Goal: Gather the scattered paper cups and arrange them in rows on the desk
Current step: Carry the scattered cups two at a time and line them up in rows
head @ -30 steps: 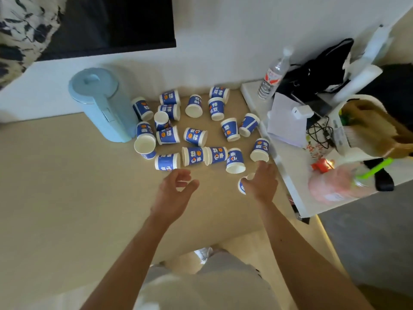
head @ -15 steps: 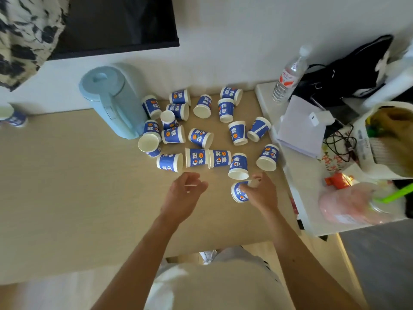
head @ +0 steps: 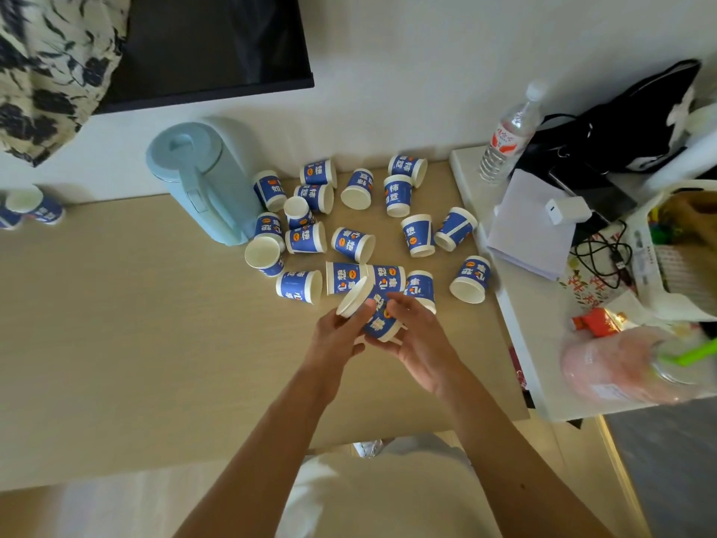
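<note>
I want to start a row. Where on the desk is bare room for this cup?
The desk is bare left of the left hand, nearer than the blue kettle. Between kettle and white side table, scattered cups crowd it.

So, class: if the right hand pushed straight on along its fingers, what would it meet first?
The held cup, which the right hand is touching; beyond that, likely a toppled cup, height unclear.
</note>
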A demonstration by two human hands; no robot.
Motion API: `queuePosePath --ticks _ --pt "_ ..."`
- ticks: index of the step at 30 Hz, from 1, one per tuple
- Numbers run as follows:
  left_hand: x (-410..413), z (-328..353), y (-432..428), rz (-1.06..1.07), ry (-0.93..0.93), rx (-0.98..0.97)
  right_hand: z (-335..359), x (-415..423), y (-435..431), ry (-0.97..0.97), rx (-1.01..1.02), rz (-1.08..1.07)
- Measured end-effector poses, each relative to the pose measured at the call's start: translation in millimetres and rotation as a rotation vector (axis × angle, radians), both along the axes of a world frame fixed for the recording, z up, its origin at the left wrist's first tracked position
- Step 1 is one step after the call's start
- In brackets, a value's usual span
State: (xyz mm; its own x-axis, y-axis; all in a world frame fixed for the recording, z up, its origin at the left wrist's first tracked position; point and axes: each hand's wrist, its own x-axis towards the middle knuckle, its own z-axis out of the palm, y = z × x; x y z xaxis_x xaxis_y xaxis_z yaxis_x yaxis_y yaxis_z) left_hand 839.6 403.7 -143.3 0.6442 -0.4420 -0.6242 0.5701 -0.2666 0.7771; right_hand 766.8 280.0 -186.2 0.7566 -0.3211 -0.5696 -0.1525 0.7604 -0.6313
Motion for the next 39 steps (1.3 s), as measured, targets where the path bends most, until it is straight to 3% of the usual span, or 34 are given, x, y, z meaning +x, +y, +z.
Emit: queuePosePath --ticks 3,6,9,12,15,22,26,31,34,39 --pt "1.2 -1.4 0.8 0.076 -0.037 0.025 -2.8 -0.2 -0.8 0.027 -0.095 0.125" --pt "6.0 -1.7 4.5 0.147 -0.068 0.025 -5.8 4.1 -23.6 0.083 -0.372 0.215" --pt "9.5 -2.3 10.3 0.188 -0.081 0.051 -20.2 8.4 -68.4 0.192 -0.987 0.255" --pt "8.2 -3.9 15.4 0.204 -0.082 0.058 -40.9 12.1 -109.1 0.221 -1.710 0.611" --pt "6.7 -5.2 20.0 0.211 -0.087 0.053 -53.9 18.9 -128.7 0.229 -1.964 1.028" --pt "10.7 -8.8 35.6 0.236 -0.109 0.082 -60.2 21.4 -130.3 0.154 -2.196 1.289" --pt "10.7 -14.4 42.7 0.252 -0.124 0.117 -61.9 24.0 -125.1 0.172 -2.220 1.460" --pt "6.7 -21.2 53.2 0.287 -0.172 0.162 -76.3 20.0 -114.6 0.159 -2.133 1.499" --pt "4.9 -21.1 63.2 0.300 -0.209 0.199 -80.4 18.9 -103.1 0.191 -2.033 1.431" --pt "6.6 -15.5 82.4 0.352 -0.277 0.203 -63.6 26.5 -59.9 0.145 -1.677 0.990"
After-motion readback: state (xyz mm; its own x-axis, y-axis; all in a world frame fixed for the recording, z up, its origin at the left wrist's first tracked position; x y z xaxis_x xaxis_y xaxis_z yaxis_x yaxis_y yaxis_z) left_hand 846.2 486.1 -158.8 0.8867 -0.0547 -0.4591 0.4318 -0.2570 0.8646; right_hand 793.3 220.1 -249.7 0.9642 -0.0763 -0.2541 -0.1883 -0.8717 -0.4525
